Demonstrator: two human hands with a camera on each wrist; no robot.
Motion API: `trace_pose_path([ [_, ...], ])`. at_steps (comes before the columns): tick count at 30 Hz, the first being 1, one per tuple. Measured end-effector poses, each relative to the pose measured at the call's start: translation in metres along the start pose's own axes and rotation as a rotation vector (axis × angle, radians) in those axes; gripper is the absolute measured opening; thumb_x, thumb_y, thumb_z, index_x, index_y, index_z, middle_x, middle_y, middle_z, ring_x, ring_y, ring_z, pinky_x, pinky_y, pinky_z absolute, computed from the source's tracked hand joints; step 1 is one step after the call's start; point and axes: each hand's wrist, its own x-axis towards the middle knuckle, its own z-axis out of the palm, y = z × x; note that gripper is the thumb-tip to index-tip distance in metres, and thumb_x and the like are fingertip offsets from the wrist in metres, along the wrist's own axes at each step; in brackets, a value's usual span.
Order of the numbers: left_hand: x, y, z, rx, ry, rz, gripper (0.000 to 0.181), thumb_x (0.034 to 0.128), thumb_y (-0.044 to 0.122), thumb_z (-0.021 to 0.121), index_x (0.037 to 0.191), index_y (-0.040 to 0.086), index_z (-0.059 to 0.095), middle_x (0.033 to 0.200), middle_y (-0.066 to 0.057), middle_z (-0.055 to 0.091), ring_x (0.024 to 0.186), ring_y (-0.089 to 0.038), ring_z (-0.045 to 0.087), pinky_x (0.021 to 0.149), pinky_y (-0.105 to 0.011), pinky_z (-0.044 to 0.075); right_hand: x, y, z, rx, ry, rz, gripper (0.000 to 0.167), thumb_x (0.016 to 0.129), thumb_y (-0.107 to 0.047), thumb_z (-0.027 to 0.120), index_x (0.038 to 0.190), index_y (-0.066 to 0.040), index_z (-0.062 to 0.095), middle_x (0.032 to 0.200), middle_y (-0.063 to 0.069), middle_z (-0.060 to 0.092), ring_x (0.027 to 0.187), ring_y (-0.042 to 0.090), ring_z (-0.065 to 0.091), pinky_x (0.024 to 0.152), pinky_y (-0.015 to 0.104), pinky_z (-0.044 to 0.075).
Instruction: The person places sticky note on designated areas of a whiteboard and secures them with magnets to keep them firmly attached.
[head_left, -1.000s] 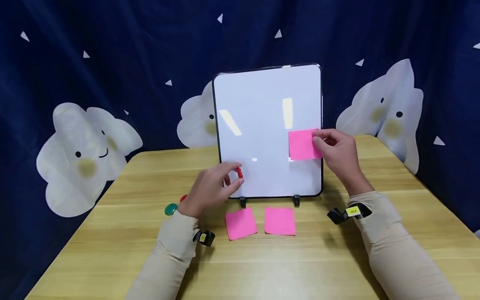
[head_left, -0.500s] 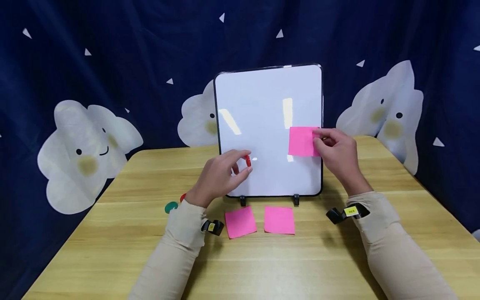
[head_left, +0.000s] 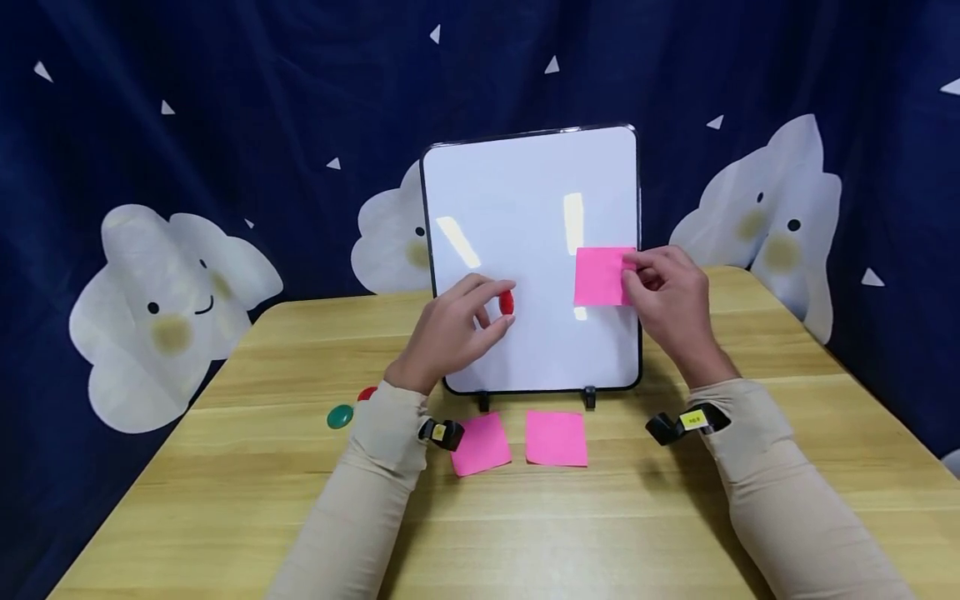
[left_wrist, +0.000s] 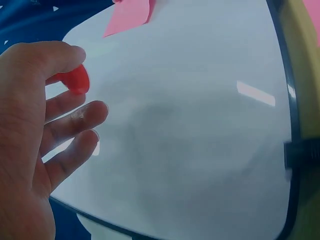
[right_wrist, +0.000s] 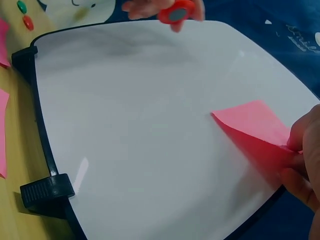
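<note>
Between thumb and index finger, my left hand (head_left: 457, 329) pinches a round red magnet (head_left: 507, 302) on edge in front of the whiteboard (head_left: 525, 208). The right wrist view shows a grey disc on the back of that magnet (right_wrist: 177, 15). My right hand (head_left: 671, 296) pinches a pink sticky note (head_left: 600, 277) by its right edge at the board's right side. In the right wrist view, the note's near edge (right_wrist: 250, 122) stands off the board surface. The left hand's other fingers (left_wrist: 75, 122) are loosely bent and hold nothing.
Two more pink sticky notes, a left one (head_left: 480, 446) and a right one (head_left: 556, 439), lie on the wooden table (head_left: 540, 533) before the board's black feet (head_left: 589, 397). A green magnet (head_left: 340, 417) and a red magnet (head_left: 367, 393) lie left of the board.
My left hand has moved up and to the right across the board with the red magnet. The right hand has raised its sticky note slightly.
</note>
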Motion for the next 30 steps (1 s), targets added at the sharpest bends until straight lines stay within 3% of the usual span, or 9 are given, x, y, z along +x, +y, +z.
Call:
trace_pose_path([
  [13,0.018,0.01,0.017,-0.057,-0.03,-0.081,0.042,0.0938,0.021,0.07,0.135,0.013,0.064,0.118,-0.001,0.057,0.075,-0.006,0.056,0.063,-0.021,0.051,-0.002,-0.001,0.004,-0.024,0.032,-0.084,0.022,0.088,0.006,0.067,0.108,0.009,0.074,0.099,0.02,0.059,0.082,0.023,0.061,0.066,0.012,0.045],
  [24,0.023,0.017,0.029,-0.066,-0.059,-0.123,0.043,0.0936,0.022,0.07,0.135,0.015,0.063,0.115,0.001,0.058,0.075,-0.007,0.056,0.062,-0.022,0.049,-0.004,0.001,0.006,-0.084,-0.019,-0.06,0.025,0.09,0.002,0.068,0.115,0.005,0.073,0.096,0.017,0.055,0.082,0.022,0.058,0.064,0.013,0.039],
  [30,0.034,0.021,0.034,-0.046,-0.052,-0.124,0.044,0.0937,0.024,0.07,0.136,0.015,0.062,0.114,0.001,0.059,0.076,-0.007,0.057,0.064,-0.021,0.049,-0.004,-0.001,0.004,-0.114,-0.019,-0.047,0.027,0.091,0.002,0.067,0.117,0.001,0.073,0.094,0.016,0.054,0.08,0.023,0.056,0.064,0.016,0.04],
])
